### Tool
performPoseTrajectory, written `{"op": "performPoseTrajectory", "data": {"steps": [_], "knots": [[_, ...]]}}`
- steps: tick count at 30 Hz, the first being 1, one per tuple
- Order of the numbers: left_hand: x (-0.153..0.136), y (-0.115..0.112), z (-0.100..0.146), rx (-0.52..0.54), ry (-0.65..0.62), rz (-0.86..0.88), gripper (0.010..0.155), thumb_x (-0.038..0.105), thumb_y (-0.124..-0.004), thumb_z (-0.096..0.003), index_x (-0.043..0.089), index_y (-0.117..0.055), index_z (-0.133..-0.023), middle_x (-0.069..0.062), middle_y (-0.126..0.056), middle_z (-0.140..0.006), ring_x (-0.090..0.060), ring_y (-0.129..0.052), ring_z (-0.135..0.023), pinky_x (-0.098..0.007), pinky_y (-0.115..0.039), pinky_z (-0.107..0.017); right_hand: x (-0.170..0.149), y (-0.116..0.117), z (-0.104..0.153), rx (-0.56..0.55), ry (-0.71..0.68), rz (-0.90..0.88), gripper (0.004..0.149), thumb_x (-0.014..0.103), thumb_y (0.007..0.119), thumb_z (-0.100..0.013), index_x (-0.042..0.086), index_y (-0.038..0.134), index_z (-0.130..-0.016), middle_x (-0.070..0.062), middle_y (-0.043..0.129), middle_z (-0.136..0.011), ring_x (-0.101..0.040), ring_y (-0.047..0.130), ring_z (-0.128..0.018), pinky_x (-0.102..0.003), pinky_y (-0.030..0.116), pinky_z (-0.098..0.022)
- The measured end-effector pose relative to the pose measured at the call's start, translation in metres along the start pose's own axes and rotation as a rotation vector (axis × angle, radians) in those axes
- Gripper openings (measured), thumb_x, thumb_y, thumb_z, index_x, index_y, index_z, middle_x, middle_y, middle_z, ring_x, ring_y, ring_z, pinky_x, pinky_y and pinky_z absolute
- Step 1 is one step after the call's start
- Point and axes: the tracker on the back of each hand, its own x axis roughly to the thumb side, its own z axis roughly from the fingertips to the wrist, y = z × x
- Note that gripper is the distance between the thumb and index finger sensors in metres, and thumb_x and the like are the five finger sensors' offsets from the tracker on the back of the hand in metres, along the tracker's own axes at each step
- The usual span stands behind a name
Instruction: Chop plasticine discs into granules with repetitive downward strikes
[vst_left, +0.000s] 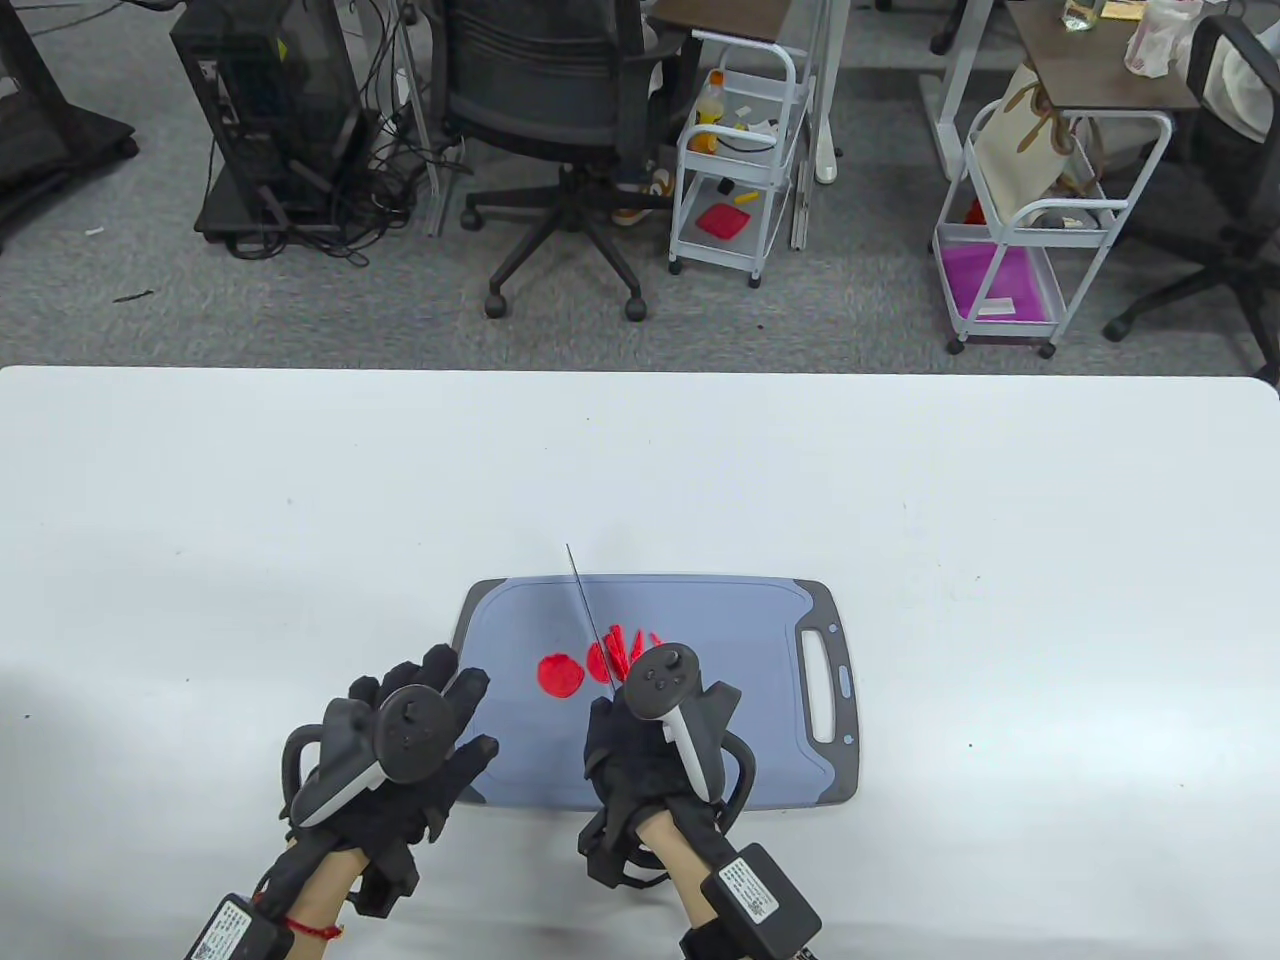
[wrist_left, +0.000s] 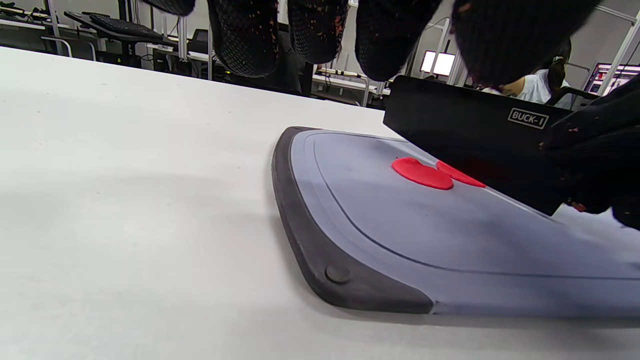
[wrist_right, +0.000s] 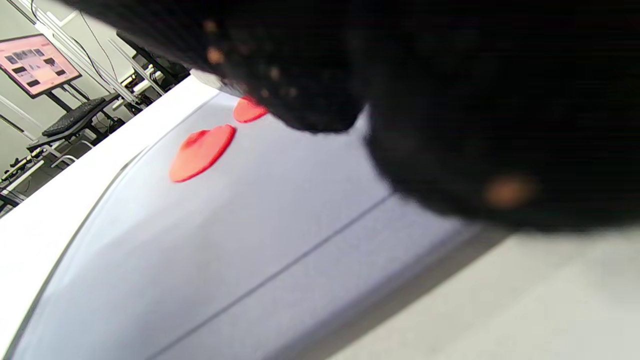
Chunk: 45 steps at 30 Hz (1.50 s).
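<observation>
Table view: right hand (vst_left: 655, 740) grips cleaver (vst_left: 590, 625) mid-disc; cut strips (vst_left: 628, 645) lie right, one whole disc (vst_left: 560, 676) left; left hand (vst_left: 400, 745) splayed, holding nothing; no granules yet.

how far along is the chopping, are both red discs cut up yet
Early on. Done: a few red strips lie cut on the cutting board, right of the blade. In hand: the right hand grips the knife, its blade over the partly cut disc. Left: the whole disc is uncut, and nothing is granule-sized yet. The left hand is spread at the board's near-left corner.
</observation>
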Motion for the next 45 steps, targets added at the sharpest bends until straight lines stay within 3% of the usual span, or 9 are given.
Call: {"op": "performPoseTrajectory", "data": {"steps": [4,7,10,12,17,26,45], "knots": [[-0.001,0.000,0.000,0.004,-0.001,0.002,0.071,0.064,-0.066,-0.0452,0.037,-0.063,-0.111,-0.006,-0.051,-0.128,-0.043,-0.064,-0.111,-0.068,-0.044,-0.076,0.003,-0.001,-0.003,0.044,0.025,0.022,0.050,0.046,0.075,-0.051,0.009,0.079,-0.084,0.003,0.098,-0.038,-0.022,0.109,0.002,-0.050,0.095,-0.001],[-0.001,0.000,0.000,0.002,0.001,0.007,0.071,0.064,-0.066,-0.0453,0.037,-0.063,-0.111,-0.006,-0.051,-0.128,-0.043,-0.064,-0.111,-0.068,-0.044,-0.076,0.010,-0.005,-0.011,0.153,0.089,0.044,0.050,0.046,0.073,-0.052,0.008,0.074,-0.084,0.005,0.096,-0.037,-0.021,0.109,0.003,-0.051,0.095,-0.001],[-0.001,0.001,0.001,0.003,0.002,0.012,0.071,0.064,-0.066,-0.0453,0.037,-0.063,-0.111,-0.006,-0.051,-0.128,-0.043,-0.065,-0.111,-0.068,-0.044,-0.076,0.011,0.000,-0.014,0.130,0.097,0.045,0.050,0.046,0.072,-0.052,0.008,0.073,-0.084,0.005,0.096,-0.036,-0.022,0.109,0.003,-0.051,0.095,-0.002],[0.000,0.000,0.001,0.000,0.002,0.014,0.071,0.064,-0.066,-0.0454,0.037,-0.063,-0.111,-0.005,-0.051,-0.128,-0.043,-0.065,-0.111,-0.068,-0.044,-0.076,0.002,0.006,-0.014,0.015,0.047,-0.057,0.049,0.047,0.074,-0.051,0.008,0.076,-0.082,0.006,0.096,-0.033,-0.020,0.108,0.006,-0.051,0.094,0.001],[0.002,-0.003,-0.001,-0.014,-0.002,-0.012,0.071,0.064,-0.066,-0.0453,0.037,-0.063,-0.111,-0.006,-0.051,-0.128,-0.043,-0.064,-0.111,-0.068,-0.044,-0.076,0.004,0.004,-0.015,0.057,0.079,-0.042,0.049,0.047,0.074,-0.051,0.009,0.076,-0.083,0.005,0.097,-0.035,-0.021,0.109,0.004,-0.050,0.095,0.000],[0.001,-0.011,-0.006,-0.047,0.013,-0.020,0.071,0.064,-0.066,-0.0453,0.037,-0.063,-0.111,-0.006,-0.051,-0.128,-0.043,-0.065,-0.111,-0.068,-0.044,-0.076,-0.005,-0.006,-0.005,0.005,-0.009,-0.089,0.050,0.047,0.077,-0.050,0.009,0.081,-0.082,0.004,0.098,-0.036,-0.023,0.109,0.003,-0.051,0.094,-0.001],[-0.004,-0.013,-0.009,-0.028,0.052,-0.012,0.071,0.064,-0.066,-0.0452,0.037,-0.062,-0.111,-0.006,-0.050,-0.128,-0.043,-0.064,-0.111,-0.068,-0.044,-0.076,0.001,0.001,-0.005,0.091,0.007,-0.018,0.050,0.047,0.075,-0.051,0.008,0.079,-0.083,0.004,0.098,-0.036,-0.023,0.109,0.002,-0.050,0.094,0.000]]}}
